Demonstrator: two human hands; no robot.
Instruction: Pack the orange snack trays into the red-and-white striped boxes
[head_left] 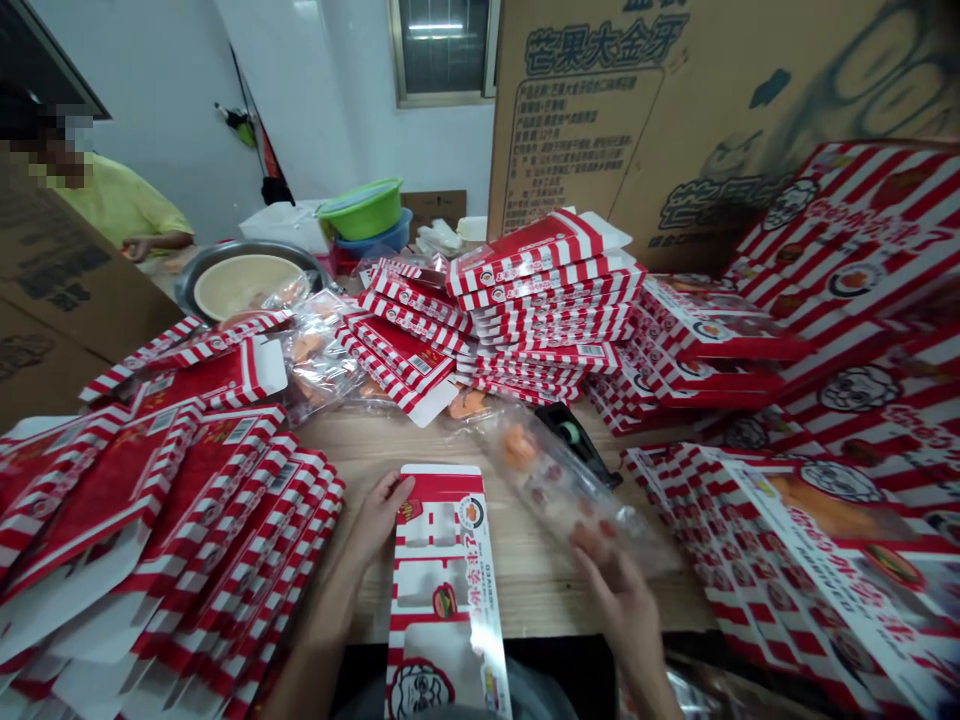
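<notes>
Two hands open: left hand [379,518] against edge of flat striped carton [442,590], right hand [611,590] on clear plastic bag [559,490]

The left hand [377,517] rests against a flat red-and-white carton blank [442,590] on the wooden worktop [532,585], while the right hand [616,597] touches a clear plastic bag [559,490].

A big cardboard carton [600,120] carries 芒果大金牙 in blue characters across its top, above a panel of small print [570,150] too fine to read. The red-and-white flat box [442,590] shows Chinese lettering, too tilted and small to read; the barcode [421,364] on another box is illegible.
</notes>
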